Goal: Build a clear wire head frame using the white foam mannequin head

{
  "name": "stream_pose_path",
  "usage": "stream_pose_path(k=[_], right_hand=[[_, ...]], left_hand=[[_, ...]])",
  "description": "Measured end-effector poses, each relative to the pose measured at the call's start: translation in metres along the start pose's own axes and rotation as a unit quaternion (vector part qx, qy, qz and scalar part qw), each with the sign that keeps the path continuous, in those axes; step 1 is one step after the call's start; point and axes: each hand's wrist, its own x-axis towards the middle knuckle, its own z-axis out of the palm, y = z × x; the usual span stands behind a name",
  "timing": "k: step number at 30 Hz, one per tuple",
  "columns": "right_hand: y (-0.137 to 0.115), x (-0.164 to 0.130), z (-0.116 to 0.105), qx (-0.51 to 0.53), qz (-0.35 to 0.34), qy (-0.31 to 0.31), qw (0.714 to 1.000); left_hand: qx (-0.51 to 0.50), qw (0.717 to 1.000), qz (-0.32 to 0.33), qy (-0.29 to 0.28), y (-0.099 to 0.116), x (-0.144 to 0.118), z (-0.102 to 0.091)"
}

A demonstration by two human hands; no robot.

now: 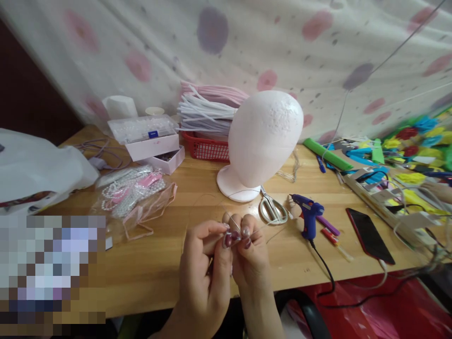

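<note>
My left hand (205, 263) and my right hand (253, 263) meet above the front of the wooden table, fingertips close together. Both are closed in a pinch on a thin wire (263, 228), whose loose ends stick out past the fingers. Small shiny dark red and clear bits show at the fingertips; whether these are beads or nails is hard to tell. Just beyond the hands stands a white foam head (264, 136) on its round base. Scissors (272, 207) with pale handles lie beside that base, their blades pointing toward it.
A blue glue gun (309, 212) with a trailing cord and a phone (370, 235) lie to the right. Bagged pearl strings (130, 193) and pale boxes (153, 146) occupy the left. Behind, a red basket (210, 148) holds pipe cleaners (206, 113). Colourful craft pieces (413, 141) crowd the far right.
</note>
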Motion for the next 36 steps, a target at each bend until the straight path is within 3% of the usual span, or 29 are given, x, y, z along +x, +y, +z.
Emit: stream_pose_path(k=[9,15,19,22,24,31,36], right_hand=[[-0.002,-0.003,0.001,-0.001,-0.016,0.005,1.000],[-0.006,-0.006,-0.005,-0.014,0.037,0.007,0.999],[-0.010,-0.008,-0.004,-0.015,0.052,0.027,0.998],[-0.013,-0.010,-0.001,-0.016,0.058,0.017,0.998],[-0.015,-0.012,0.001,-0.023,0.064,0.014,0.998],[-0.022,-0.016,0.008,-0.037,0.083,0.012,0.996],[-0.027,-0.019,0.012,-0.026,0.103,0.011,0.994]], left_hand=[[-0.030,0.999,-0.032,0.007,0.002,-0.004,-0.002],[-0.078,0.977,-0.199,0.003,0.006,0.013,-0.014],[-0.142,0.969,-0.202,-0.002,-0.002,0.029,-0.023],[-0.230,0.944,-0.232,-0.030,-0.005,0.036,-0.027],[-0.270,0.938,-0.216,-0.038,-0.004,0.038,-0.028],[-0.282,0.954,-0.094,-0.031,0.004,0.042,-0.032],[-0.279,0.957,-0.076,-0.036,0.004,0.039,-0.034]])
